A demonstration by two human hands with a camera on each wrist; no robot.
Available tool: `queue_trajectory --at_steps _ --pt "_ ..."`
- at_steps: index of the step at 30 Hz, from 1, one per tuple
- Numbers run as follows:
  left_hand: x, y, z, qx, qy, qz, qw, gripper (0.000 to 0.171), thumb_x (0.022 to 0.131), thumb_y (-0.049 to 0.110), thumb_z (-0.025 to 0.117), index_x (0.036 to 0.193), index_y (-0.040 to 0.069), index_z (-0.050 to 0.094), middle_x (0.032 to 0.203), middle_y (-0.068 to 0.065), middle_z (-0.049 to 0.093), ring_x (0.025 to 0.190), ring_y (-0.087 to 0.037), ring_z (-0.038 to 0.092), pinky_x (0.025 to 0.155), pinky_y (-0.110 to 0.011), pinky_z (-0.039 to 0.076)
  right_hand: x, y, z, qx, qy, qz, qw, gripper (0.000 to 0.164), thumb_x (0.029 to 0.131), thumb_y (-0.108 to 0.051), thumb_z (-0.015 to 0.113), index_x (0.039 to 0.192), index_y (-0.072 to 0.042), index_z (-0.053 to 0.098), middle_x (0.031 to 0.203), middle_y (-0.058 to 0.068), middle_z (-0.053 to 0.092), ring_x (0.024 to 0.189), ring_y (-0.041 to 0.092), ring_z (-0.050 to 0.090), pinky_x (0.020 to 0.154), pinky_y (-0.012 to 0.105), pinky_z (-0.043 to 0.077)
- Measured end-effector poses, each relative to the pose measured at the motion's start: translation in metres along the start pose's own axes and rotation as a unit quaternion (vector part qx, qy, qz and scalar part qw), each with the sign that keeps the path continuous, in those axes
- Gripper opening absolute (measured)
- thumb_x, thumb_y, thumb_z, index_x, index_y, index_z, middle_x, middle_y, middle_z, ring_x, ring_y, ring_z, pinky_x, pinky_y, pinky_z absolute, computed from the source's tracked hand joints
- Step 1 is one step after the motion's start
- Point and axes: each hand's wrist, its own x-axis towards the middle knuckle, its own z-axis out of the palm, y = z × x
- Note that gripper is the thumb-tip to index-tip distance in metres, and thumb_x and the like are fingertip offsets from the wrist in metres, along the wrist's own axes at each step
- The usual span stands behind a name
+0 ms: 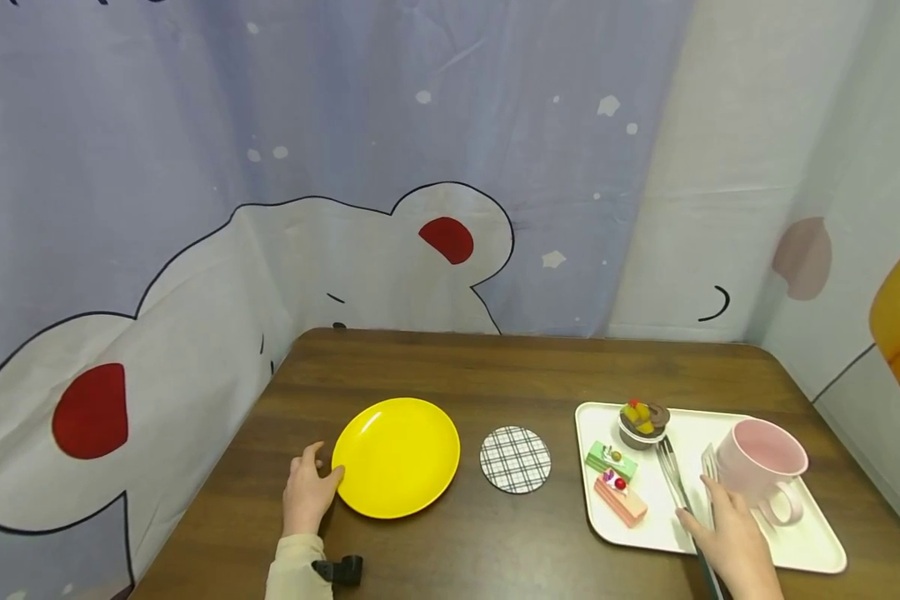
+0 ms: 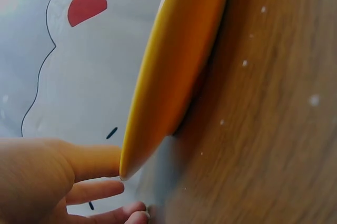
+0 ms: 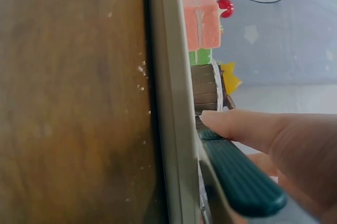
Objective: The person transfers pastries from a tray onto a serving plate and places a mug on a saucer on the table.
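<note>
A yellow plate [image 1: 396, 457] lies on the table, and my left hand [image 1: 309, 492] is at its left rim. The thumb touches the rim; in the left wrist view the other fingers of my left hand [image 2: 47, 182] stretch out beside the plate's edge [image 2: 174, 50]. My right hand [image 1: 731, 537] reaches over the white tray [image 1: 753, 550], thumb and fingers apart around a fork [image 1: 673, 475]. In the right wrist view the thumb sits near the upper end of its dark green handle [image 3: 242, 182]. Another silver utensil [image 1: 708, 458] lies by the fingertips, partly hidden.
A pink mug [image 1: 763, 454] stands on the tray's right. Left on the tray are a fruit-topped cupcake [image 1: 642, 423], a green cake slice [image 1: 611, 461] and a pink cake slice [image 1: 620, 497]. A round checked coaster [image 1: 515, 460] lies between plate and tray. Printed curtains [image 1: 450, 125] hang behind.
</note>
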Motion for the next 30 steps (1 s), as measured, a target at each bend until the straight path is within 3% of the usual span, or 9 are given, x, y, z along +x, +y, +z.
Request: queue_trajectory --at_steps 6,9,16,22,27,30 --pt "0.000 -0.001 0.000 -0.003 -0.002 0.005 1.0000 0.054 0.091 0.017 0.060 0.138 -0.004 0.044 0.094 -0.019 0.059 0.079 -0.029 0.055 0.076 -0.048 0.044 0.001 0.003 0.003 0.000 -0.009 -0.002 1.000 0.071 0.087 -0.030 0.067 0.135 0.013 0.038 0.127 0.046 0.040 0.114 0.063 0.043 0.091 0.066 0.039" --pt "-0.001 -0.001 -0.001 -0.009 -0.009 0.005 0.9999 0.053 0.091 0.017 0.059 0.138 -0.002 0.045 0.092 -0.018 0.062 0.076 -0.027 0.056 0.075 -0.046 0.045 0.001 0.003 0.003 0.002 -0.017 0.002 1.000 0.072 0.086 -0.029 0.067 0.136 0.013 0.036 0.126 0.045 0.040 0.110 0.060 0.048 0.089 0.065 0.041" --pt "-0.001 0.001 0.000 -0.019 -0.012 0.012 0.9997 0.049 0.092 0.015 0.058 0.138 0.000 0.048 0.093 -0.019 0.064 0.075 -0.026 0.057 0.074 -0.046 0.045 -0.001 0.005 0.002 0.021 0.003 -0.005 1.000 0.069 0.085 -0.021 0.067 0.137 0.010 0.035 0.114 0.038 0.050 0.084 0.036 0.062 0.074 0.055 0.046" --pt "0.000 0.000 0.001 -0.017 -0.018 0.003 0.9997 0.046 0.092 0.015 0.057 0.136 0.001 0.050 0.093 -0.018 0.064 0.076 -0.026 0.057 0.074 -0.045 0.045 -0.006 0.005 0.002 0.038 0.036 0.015 0.999 0.076 0.083 -0.017 0.068 0.139 0.013 0.026 0.097 0.036 0.059 0.081 0.043 0.062 0.075 0.058 0.045" --pt "0.000 0.002 0.000 -0.016 -0.018 0.003 0.9997 0.046 0.092 0.016 0.057 0.136 0.002 0.051 0.094 -0.019 0.065 0.078 -0.028 0.058 0.075 -0.047 0.045 -0.012 0.003 0.001 0.042 0.099 0.027 0.994 0.072 0.080 -0.015 0.072 0.131 0.017 0.032 0.109 0.043 0.055 0.084 0.050 0.063 0.077 0.061 0.045" --pt "0.001 0.002 -0.001 -0.014 -0.018 0.006 0.9997 0.047 0.092 0.016 0.057 0.136 0.002 0.050 0.095 -0.020 0.065 0.078 -0.029 0.059 0.075 -0.048 0.045 -0.015 0.003 -0.001 0.040 0.121 0.026 0.992 0.064 0.079 -0.015 0.073 0.125 0.015 0.041 0.108 0.041 0.058 0.088 0.053 0.062 0.079 0.062 0.044"
